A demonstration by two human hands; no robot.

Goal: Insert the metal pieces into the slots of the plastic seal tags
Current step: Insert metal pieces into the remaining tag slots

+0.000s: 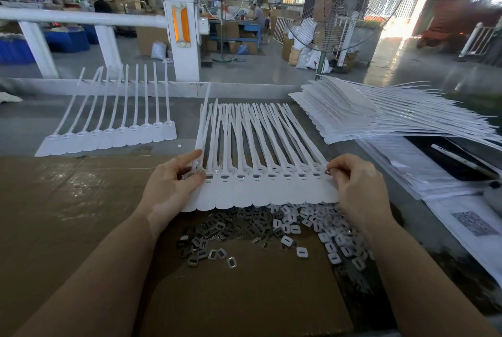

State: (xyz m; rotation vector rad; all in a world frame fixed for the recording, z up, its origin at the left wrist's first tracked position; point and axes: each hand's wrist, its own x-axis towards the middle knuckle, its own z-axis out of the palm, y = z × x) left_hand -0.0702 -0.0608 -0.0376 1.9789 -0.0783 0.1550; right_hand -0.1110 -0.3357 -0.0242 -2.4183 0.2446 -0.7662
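Two bare hands work at a row of white seal tags laid on brown cardboard.

Nearest lies the cardboard sheet (81,214), with a loose heap of metal pieces (217,230) on it and small white plastic caps (326,233) mixed in to the right. Just beyond the heap, the row of tags (260,190) lies side by side, straps pointing away; most slots already show a metal piece. The left hand (173,187) pinches the leftmost tag between thumb and fingers. The right hand (355,187) pinches a single metal piece (327,172) in its fingertips at the row's right end. Farther left lies a second row of tags (108,138); farther right, a tall stack of tags (366,113). A floor fan (334,5) stands behind the table.
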